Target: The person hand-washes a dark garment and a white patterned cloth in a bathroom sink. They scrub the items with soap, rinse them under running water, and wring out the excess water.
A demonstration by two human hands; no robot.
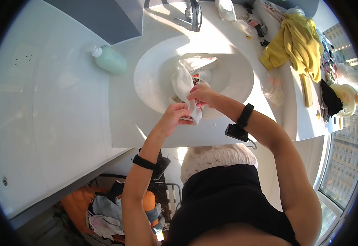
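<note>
A white piece of clothing (182, 84) with a red and dark print hangs over the front rim of the white oval washbasin (146, 78), its far part bunched down in the bowl. My left hand (174, 118) is closed on its near end, at the basin's front edge. Just above and to the right, my right hand (204, 95) pinches the same cloth near the printed part. The fingertips of both hands are partly hidden by fabric. Behind the bowl stands a chrome faucet (193, 16).
A pale green pump bottle (110, 60) stands left of the basin. On the right ledge lie a yellow garment (298, 45), a wooden washboard (306, 90), a black cloth (330, 97) and a detergent jug (346, 98). Below left is a basket of clothes (105, 209).
</note>
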